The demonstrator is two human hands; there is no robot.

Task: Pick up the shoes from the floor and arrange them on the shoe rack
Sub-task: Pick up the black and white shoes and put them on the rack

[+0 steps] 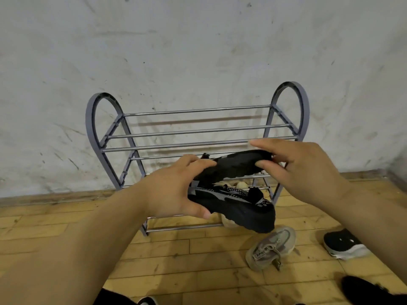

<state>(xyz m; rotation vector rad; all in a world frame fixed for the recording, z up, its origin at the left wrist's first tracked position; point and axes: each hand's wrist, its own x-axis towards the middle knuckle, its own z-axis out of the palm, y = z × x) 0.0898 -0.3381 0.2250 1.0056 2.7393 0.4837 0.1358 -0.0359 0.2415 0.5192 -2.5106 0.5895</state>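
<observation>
- While both hands hold it in the air just in front of the shoe rack [198,130], the upper black shoe [237,164] lies with its sole toward the camera.
- Lower black shoe [242,209], grey-patterned side up, sits just beneath the upper one; cannot tell whether the two touch.
- Left hand [174,190]: fingers curled over the upper shoe's left end, thumb under the lower shoe, clamping the pair.
- Right hand [306,168]: thumb and farther fingers pinch the upper shoe's right end; index finger straight, lifted above it.
- Rack: grey, hooped ends, against a scuffed white wall [198,51]; pale shoes [240,184] partly hidden on a lower tier.
- Wooden floor [176,249]: beige sneaker [273,247] near the rack's front right, black-and-white shoe [343,245] farther right, dark shoe [370,291] at the bottom right corner.
</observation>
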